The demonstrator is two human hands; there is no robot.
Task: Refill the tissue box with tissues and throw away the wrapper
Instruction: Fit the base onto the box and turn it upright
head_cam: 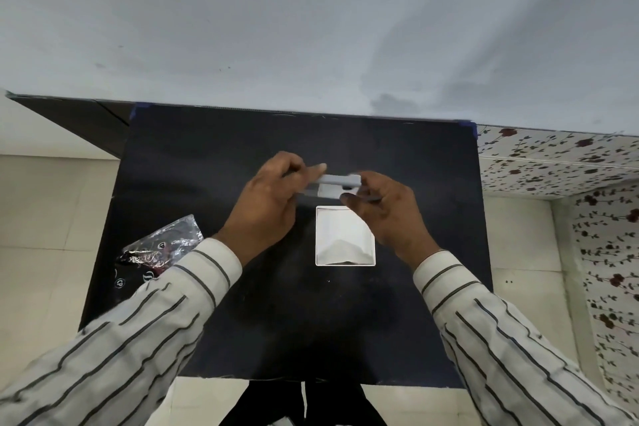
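A white open-topped tissue box (320, 235) stands near the middle of the black table (207, 156), with white tissues visible inside it. Just beyond the box, both hands hold a flat grey lid (340, 180) above the table. My left hand (268, 204) grips the lid's left end and my right hand (383, 211) grips its right end. A crumpled clear plastic wrapper (162, 245) with dark print lies at the table's left edge, apart from both hands.
The table stands against a pale wall (311, 28). Light floor tiles (45, 218) lie to the left, and a flower-patterned surface (560, 162) sits to the right. Striped sleeves cover both forearms.
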